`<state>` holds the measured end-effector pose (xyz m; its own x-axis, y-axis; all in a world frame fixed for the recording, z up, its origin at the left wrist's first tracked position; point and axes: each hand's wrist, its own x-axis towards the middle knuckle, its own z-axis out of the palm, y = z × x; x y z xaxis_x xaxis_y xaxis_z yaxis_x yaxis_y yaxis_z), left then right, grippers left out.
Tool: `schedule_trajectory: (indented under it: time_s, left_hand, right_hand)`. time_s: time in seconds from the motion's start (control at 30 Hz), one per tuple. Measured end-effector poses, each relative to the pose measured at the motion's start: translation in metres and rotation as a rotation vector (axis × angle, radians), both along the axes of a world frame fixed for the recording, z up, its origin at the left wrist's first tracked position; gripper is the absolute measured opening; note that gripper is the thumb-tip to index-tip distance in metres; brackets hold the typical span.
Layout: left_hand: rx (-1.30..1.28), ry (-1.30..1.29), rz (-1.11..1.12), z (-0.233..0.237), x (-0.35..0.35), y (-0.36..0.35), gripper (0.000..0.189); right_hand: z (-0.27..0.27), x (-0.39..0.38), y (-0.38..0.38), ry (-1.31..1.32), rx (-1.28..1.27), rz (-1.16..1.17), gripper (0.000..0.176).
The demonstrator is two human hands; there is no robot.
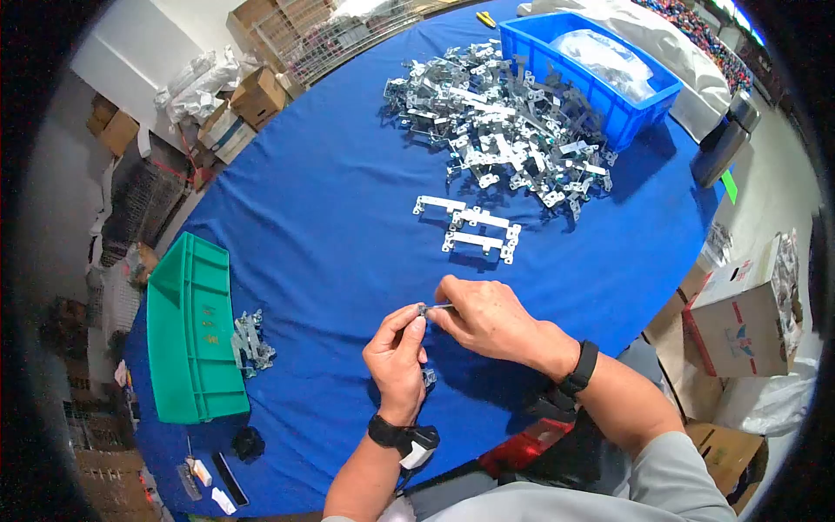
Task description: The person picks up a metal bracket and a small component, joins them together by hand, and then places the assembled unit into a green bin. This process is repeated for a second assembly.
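Observation:
My left hand (397, 361) pinches one end of a small metal bracket (424, 310) between thumb and fingertips. My right hand (491, 320) is closed on the thin, edge-on part of the same piece, its fingers hiding much of it. Both hands are close together over the blue cloth. Beside my left palm, the end of another metal piece (429, 377) shows. Just beyond my hands lie a few silver metal brackets (470, 228), spread flat near each other. Farther back is a large heap of similar brackets (513, 130).
A blue plastic bin (639, 111) with clear bags stands behind the heap, near a dark bottle (729, 139). On the left are a green tray (217, 348), a small bracket pile (250, 344) and a dark phone-like slab (230, 478). Cardboard boxes (739, 317) stand at right.

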<state>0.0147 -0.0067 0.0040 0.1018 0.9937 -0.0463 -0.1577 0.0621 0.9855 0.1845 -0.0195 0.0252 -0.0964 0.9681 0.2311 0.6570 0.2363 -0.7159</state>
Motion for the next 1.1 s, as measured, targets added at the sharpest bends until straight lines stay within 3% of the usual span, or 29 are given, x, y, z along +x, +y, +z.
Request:
schedule_trajectory:
  time_s: [1.1]
  left_hand:
    - [0.037, 0.063, 0.017, -0.0001, 0.0023, -0.0004, 0.018]
  right_hand:
    - [0.0037, 0.0047, -0.0008, 0.015, -0.028, 0.009, 0.022]
